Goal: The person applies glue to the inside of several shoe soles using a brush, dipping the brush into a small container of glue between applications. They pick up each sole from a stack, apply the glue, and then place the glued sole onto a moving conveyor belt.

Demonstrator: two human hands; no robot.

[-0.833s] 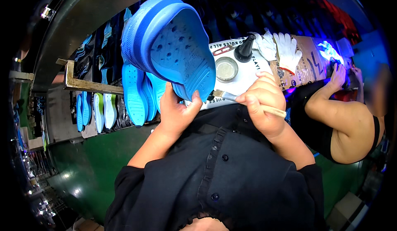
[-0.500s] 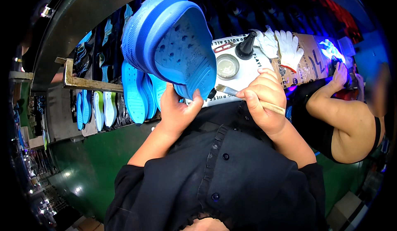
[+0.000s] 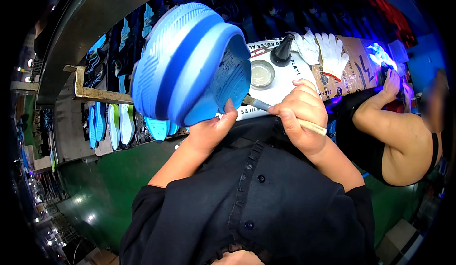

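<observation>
My left hand (image 3: 213, 131) grips a thick blue foam shoe sole (image 3: 178, 70) by its near end, thumb on the inner face. The sole is tilted, with its ridged side wall toward me and its hollow inside facing right. In my right hand (image 3: 303, 118) is a flat paintbrush (image 3: 260, 105) with a pale wooden handle, fingers wrapped round it. Its bristles point left, close to the sole's right edge; I cannot tell whether they touch. Beyond the brush stands a round glass dish (image 3: 261, 75) of cloudy contents, with a black cone-topped bottle (image 3: 283, 51) behind it.
White gloves (image 3: 334, 56) lie on cardboard (image 3: 354, 70) at the right. Light-blue soles (image 3: 158, 129) and white-green soles (image 3: 126, 125) sit at the left, below a wooden bar (image 3: 102, 94). A co-worker's arm (image 3: 380, 103) reaches toward a bright blue-lit item (image 3: 380, 56).
The sole has rolled in my left hand, so more of its outer side wall shows and less of its inside. The brush has shifted slightly, its bristles still near the sole's edge.
</observation>
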